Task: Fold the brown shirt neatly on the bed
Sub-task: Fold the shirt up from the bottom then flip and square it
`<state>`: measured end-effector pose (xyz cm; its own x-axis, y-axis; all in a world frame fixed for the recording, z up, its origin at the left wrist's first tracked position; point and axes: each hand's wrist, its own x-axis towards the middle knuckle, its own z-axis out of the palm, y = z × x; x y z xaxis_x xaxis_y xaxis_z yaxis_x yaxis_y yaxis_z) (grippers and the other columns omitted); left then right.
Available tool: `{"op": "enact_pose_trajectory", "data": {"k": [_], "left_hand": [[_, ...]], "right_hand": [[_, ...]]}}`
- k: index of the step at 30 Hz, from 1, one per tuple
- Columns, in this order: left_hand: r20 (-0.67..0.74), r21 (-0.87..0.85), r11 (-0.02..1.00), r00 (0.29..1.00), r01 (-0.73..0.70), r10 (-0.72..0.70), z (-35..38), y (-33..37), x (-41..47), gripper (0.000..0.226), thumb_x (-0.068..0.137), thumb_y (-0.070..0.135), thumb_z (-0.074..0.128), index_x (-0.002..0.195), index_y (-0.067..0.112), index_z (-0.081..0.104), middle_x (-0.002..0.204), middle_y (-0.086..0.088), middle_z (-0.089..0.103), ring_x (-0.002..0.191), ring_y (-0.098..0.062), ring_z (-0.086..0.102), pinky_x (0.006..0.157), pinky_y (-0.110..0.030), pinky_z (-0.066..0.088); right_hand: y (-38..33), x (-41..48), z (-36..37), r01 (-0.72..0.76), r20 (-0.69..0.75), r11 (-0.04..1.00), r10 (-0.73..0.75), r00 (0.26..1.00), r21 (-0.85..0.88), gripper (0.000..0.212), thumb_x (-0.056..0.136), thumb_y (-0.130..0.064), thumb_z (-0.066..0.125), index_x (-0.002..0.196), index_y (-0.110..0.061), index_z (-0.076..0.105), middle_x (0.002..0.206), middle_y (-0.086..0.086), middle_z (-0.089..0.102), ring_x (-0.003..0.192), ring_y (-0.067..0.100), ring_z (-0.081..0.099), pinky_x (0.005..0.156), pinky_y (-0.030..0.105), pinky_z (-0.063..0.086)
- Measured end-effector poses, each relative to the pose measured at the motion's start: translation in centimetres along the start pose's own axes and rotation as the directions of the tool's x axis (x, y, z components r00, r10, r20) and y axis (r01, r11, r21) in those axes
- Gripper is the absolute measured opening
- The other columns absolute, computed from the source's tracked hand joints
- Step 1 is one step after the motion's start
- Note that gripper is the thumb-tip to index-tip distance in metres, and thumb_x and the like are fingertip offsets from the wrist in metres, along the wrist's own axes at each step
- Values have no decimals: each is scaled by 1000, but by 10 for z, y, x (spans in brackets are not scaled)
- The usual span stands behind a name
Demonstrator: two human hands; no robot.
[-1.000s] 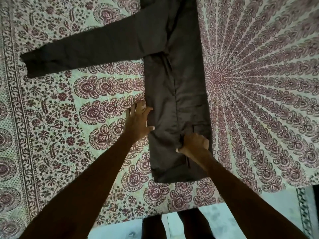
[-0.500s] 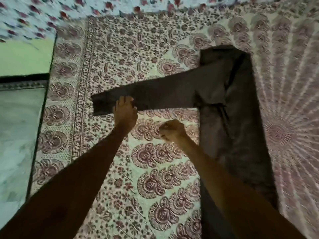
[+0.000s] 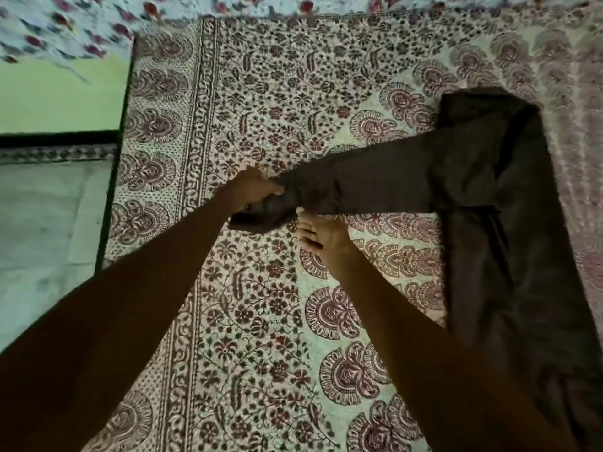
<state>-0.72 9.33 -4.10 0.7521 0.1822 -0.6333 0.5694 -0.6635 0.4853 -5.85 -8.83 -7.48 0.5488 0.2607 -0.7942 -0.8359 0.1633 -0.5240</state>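
The brown shirt (image 3: 509, 272) lies along the right side of the bed (image 3: 261, 321). Its body is already narrowed into a long strip running from the far edge toward the near one, which keeps the bulk out of the way while the last loose part is dealt with. That part is one sleeve (image 3: 391, 181), stretched flat across the patterned bedspread toward the bed's left edge.

The left hand (image 3: 253, 192) is clenched around the sleeve's cuff end, fingers curled over the cloth. This is probably the best hold, because taking the very tip lets the whole sleeve swing back over the body in one piece. The right hand (image 3: 323, 234) lies just beside it on the near side. Its fingers are relaxed and fairly straight on the bedspread, its thumb touches the sleeve's lower edge, and it holds nothing I can make out. It seems placed to steady or smooth that edge (a sleeve this limp twists easily when lifted by one point).

I judge the fold partly done, with the sleeve not yet laid onto the body
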Motion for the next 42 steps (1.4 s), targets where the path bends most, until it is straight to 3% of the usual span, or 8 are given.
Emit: {"op": "enact_pose_trajectory", "data": {"k": [5,11,15,20,24,34,37,42], "left_hand": [[565,-387,890,825,240,23,14,38,-73,29,98,29,50,117,9,58,108,-10,67,104,-24,61,79,-22,51],[639,-415,858,768,304,37,73,63,-126,31,96,39,51,108,14,66,95,-3,72,86,-14,67,74,-26,54],[552,-519,801,832,298,48,129,109,-142,27,98,40,48,93,18,63,91,-7,63,81,-19,61,83,-36,52],[453,-736,615,881,282,139,187,193,-132,53,86,67,50,96,17,66,89,-1,67,70,-17,65,59,-27,52],[467,-876,318,804,363,368,212,250,-116,82,86,72,41,138,10,51,136,-15,57,116,-29,62,91,-42,54],[-109,-210,960,980,-185,165,289,298,-75,85,70,39,82,136,7,39,139,-15,43,124,-30,47,102,-34,42],[-220,-152,977,969,-147,112,299,306,-57,59,78,27,72,125,2,47,126,-22,55,114,-38,55,91,-37,47],[-231,-406,913,971,-45,-55,290,310,-23,58,81,27,69,131,0,54,125,-19,61,112,-33,61,92,-37,52]], "right_hand": [[-11,-75,-5,-72,-5,994,72,997,77,32,88,-48,63,82,-16,65,58,-4,65,50,10,58,59,28,39],[0,-161,-93,-127,-52,972,140,989,197,51,71,-30,81,112,-5,67,110,15,70,81,26,71,76,38,57],[5,-212,-156,84,-211,988,-110,971,-130,38,70,1,81,106,1,69,83,3,75,78,20,71,61,23,56],[9,-252,-223,148,-83,563,-363,928,-813,77,65,-18,88,133,-16,52,126,4,63,114,24,59,94,38,49],[6,-270,-263,199,61,292,-422,904,-936,81,69,-33,82,138,-19,42,134,5,56,121,28,54,97,43,46],[15,-278,-339,116,142,-135,-202,969,-984,81,81,-20,66,149,-27,22,148,4,37,120,33,52,98,39,46],[28,-265,-359,132,135,-26,-178,975,-991,85,81,-40,69,150,-26,22,145,4,45,125,30,51,102,36,42],[38,-254,-372,89,4,779,-111,994,-620,50,81,-52,69,126,-34,54,118,-15,65,116,6,58,101,27,45]]}}
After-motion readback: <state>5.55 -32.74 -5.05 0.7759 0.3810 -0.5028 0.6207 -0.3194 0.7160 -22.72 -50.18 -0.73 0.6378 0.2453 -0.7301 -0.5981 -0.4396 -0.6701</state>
